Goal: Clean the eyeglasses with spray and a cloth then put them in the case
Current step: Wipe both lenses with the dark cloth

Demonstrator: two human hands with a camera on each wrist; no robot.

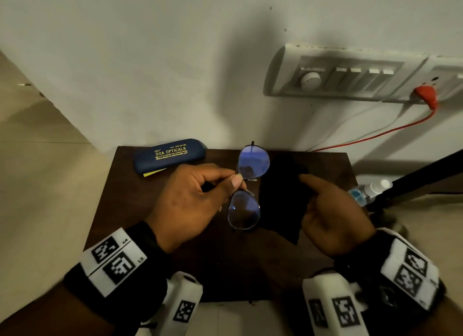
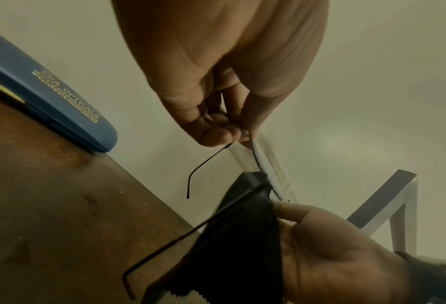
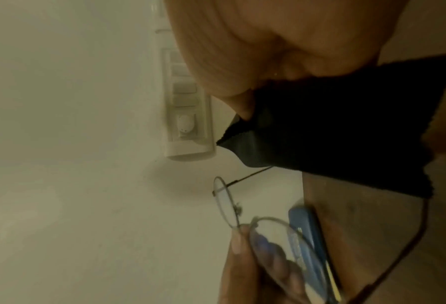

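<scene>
Over the dark table (image 1: 155,225), the left hand (image 1: 190,200) pinches the eyeglasses (image 1: 246,187) at the bridge between thumb and fingers (image 1: 218,171). They are lifted above the surface with temples open. Just beside them, the right hand (image 1: 330,215) grips a black cloth (image 1: 280,198). Farther back lies the closed blue case (image 1: 170,155); a spray bottle (image 1: 368,191) lies at the right edge.

Eyeglasses (image 1: 246,185): between my left hand (image 1: 193,200) and right hand (image 1: 330,215), above the table (image 1: 155,223).
Cloth (image 1: 280,198): against my right fingers.
Case (image 1: 170,155): beyond my left fingers.
Spray bottle (image 1: 370,189): right of my right fingers.
</scene>
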